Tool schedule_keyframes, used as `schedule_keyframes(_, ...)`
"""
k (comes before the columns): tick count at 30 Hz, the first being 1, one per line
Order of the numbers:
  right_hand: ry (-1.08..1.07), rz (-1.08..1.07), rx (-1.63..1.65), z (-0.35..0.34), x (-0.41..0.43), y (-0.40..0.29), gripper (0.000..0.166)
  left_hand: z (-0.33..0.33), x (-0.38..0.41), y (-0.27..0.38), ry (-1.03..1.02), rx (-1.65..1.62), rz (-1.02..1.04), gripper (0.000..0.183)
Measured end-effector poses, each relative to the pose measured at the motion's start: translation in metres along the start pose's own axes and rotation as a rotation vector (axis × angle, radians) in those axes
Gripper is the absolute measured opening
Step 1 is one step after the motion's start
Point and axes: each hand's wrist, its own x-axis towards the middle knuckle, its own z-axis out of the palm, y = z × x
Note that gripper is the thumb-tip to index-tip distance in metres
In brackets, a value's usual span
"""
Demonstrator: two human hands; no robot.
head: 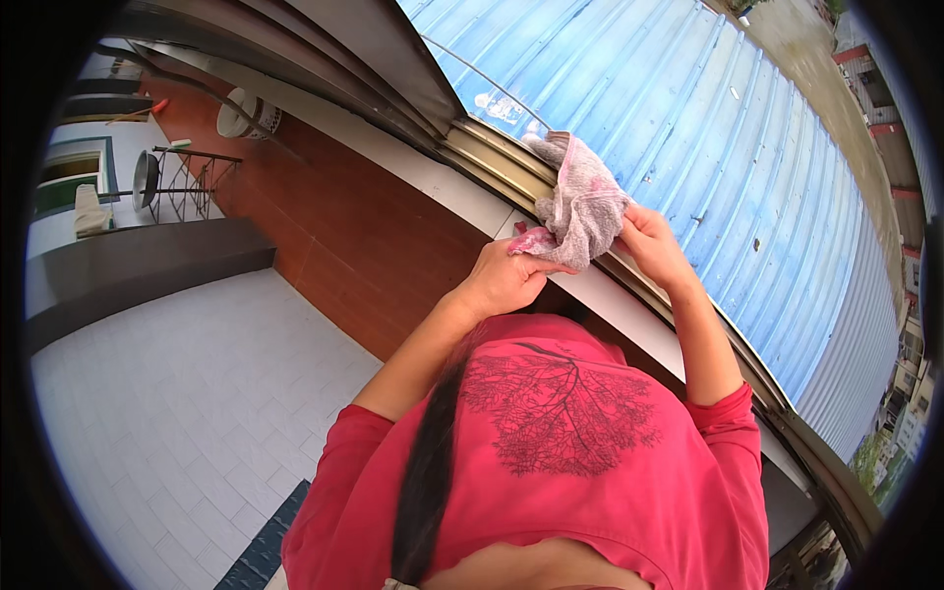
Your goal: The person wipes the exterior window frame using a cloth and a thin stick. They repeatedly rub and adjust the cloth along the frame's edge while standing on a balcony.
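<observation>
A grey-and-pink terry cloth [586, 203] hangs bunched between my two hands above a window's metal sliding track [505, 162]. My left hand [509, 279] grips the cloth's lower pink edge, with its index finger stretched out beneath the folds. On the other side, my right hand [653, 243] pinches the cloth's edge between thumb and fingers. The upper end of the cloth lies over the outer side of the track, beside a thin cable [490, 81]. Folds of cloth hide part of the track and some fingertips.
Outside the window is a blue corrugated metal roof [664, 147]. A dark window frame [383, 59] rises at the upper left. Along the red-brown floor [369, 214] stand a white bucket [240, 114] and a metal rack [195, 177]. A white tiled wall [192, 398] is at the left.
</observation>
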Motion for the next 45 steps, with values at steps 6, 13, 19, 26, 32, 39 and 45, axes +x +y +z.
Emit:
schedule_keyframes(6,0.244,-0.104,0.467,-0.051,-0.079,-0.029,0.018,-0.013,-0.01,0.002,0.077,-0.487,-0.087,0.021)
schedule_keyframes(13,0.457,-0.156,0.439,-0.073,-0.101,-0.026,0.017,-0.033,-0.043,-0.02,0.373,-0.641,-0.297,0.017)
schedule_keyframes(19,0.345,-0.24,0.178,-0.043,-0.109,-0.023,0.019,-0.048,-0.087,-0.046,0.87,-1.083,-0.392,0.018)
schedule_keyframes(26,0.312,-0.203,-0.686,0.003,-0.048,-0.056,0.02,-0.061,-0.121,-0.077,1.151,-1.221,-0.526,0.015)
schedule_keyframes(32,0.1,-0.237,-1.298,0.049,0.042,-0.077,0.017,-0.037,-0.086,-0.066,0.767,-0.78,-0.658,0.026)
schedule_keyframes(39,-0.087,-0.188,-1.376,0.086,0.093,-0.092,0.015,-0.01,-0.057,-0.085,0.496,-0.238,-0.951,0.101)
schedule_keyframes(45,-0.092,-0.254,-1.287,0.113,0.136,-0.097,0.016,-0.002,-0.028,-0.092,0.246,0.112,-0.85,0.067)
